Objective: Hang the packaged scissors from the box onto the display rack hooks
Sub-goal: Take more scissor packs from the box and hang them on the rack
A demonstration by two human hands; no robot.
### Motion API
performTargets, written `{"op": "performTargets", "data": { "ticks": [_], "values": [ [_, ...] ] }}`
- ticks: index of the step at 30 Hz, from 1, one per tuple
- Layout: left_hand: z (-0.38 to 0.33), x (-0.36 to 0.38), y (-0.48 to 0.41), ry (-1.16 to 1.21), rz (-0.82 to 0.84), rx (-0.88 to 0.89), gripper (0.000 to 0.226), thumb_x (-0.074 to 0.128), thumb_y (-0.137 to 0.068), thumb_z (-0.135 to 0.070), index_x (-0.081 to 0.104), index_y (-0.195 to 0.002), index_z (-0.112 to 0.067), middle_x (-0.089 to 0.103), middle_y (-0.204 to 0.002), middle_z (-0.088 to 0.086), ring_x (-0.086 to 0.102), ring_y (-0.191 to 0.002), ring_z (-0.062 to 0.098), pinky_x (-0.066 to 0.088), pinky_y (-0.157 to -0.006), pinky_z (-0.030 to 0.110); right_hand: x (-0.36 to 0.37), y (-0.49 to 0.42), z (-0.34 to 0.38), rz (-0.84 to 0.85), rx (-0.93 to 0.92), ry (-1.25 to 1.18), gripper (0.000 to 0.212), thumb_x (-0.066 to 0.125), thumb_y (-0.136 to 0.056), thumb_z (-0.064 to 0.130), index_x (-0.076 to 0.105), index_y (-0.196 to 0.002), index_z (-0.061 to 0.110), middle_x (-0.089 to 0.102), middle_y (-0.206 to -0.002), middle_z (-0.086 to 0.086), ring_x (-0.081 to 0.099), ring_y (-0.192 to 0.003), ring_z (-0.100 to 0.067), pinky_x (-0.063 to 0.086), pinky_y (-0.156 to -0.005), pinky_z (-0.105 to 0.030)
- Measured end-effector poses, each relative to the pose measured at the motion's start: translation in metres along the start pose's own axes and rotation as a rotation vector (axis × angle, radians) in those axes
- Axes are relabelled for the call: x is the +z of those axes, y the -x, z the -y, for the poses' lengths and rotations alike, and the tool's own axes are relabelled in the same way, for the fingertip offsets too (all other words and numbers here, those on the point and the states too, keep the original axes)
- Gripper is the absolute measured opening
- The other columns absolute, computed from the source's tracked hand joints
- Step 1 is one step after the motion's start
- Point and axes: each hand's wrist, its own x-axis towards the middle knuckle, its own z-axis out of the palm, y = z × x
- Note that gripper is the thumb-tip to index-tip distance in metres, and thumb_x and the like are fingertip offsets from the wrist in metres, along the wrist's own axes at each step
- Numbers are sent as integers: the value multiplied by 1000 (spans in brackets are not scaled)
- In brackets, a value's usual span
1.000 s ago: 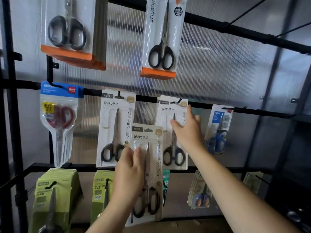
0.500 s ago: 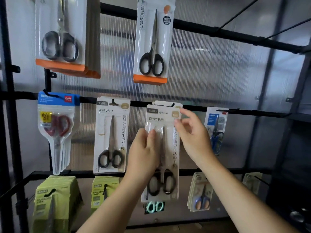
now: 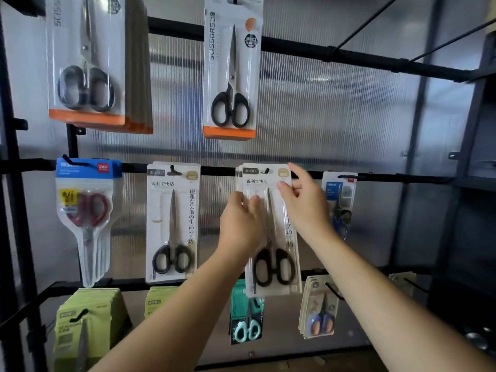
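Pinching scissors pack, left hand, right hand, at hook

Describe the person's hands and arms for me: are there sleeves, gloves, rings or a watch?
The left hand and right hand wear no gloves, and no ring, watch or bracelet shows. The left forearm and right forearm are bare down to the picture's edge; no sleeve is in view.

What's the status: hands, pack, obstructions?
Left hand grips white scissors pack at left edge; right hand pinches its top right. Hook shows through hang hole. No obstruction seen.
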Motion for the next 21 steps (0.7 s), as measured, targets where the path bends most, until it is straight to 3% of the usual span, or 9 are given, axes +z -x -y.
{"op": "performTargets", "data": {
  "ticks": [3,7,10,15,18,21],
  "values": [
    [0,3,-7,-23,23,-24,26,43,-102,-28,43,-81,-11,48,-69,-1,45,-61,13,37,-56,29,1,-4,-4,-3,10,26,50,57,-97,23,44,-145,17,65,-102,-3,58,-89,-12,44,-80,-23],
    [8,5,-14,-132,46,-65,22,43,-99,-27,42,-82,-13,52,-74,0,51,-74,24,37,-60,31,11,-8,-15,33,20,113,51,54,-98,24,40,-147,17,56,-94,-3,51,-83,-13,37,-70,-22],
    [15,4,-16,-213,31,-47,14,47,-96,-24,37,-101,-15,59,-98,6,58,-90,30,44,-70,36,18,-12,-20,37,38,151,51,53,-99,25,37,-147,18,63,-108,-11,59,-96,-22,43,-80,-28],
    [33,-2,-10,-407,39,27,35,51,-95,-23,41,-126,-10,49,-123,12,57,-98,33,48,-78,40,22,-11,-21,24,30,211,51,52,-99,27,35,-148,21,50,-128,-12,56,-108,-26,44,-90,-31],
    [46,-6,-7,-507,62,-21,40,54,-94,-24,41,-130,-11,43,-131,10,55,-106,32,49,-85,44,24,1,-23,55,17,294,63,51,-99,36,21,-153,26,46,-133,-9,57,-107,-26,50,-88,-42],
    [62,-6,-1,-613,91,-29,47,57,-94,-33,41,-131,-9,42,-132,11,50,-117,34,44,-90,43,25,20,-30,107,78,361,73,48,-99,44,9,-156,22,41,-141,-12,53,-119,-29,47,-90,-42]
  ]
}}
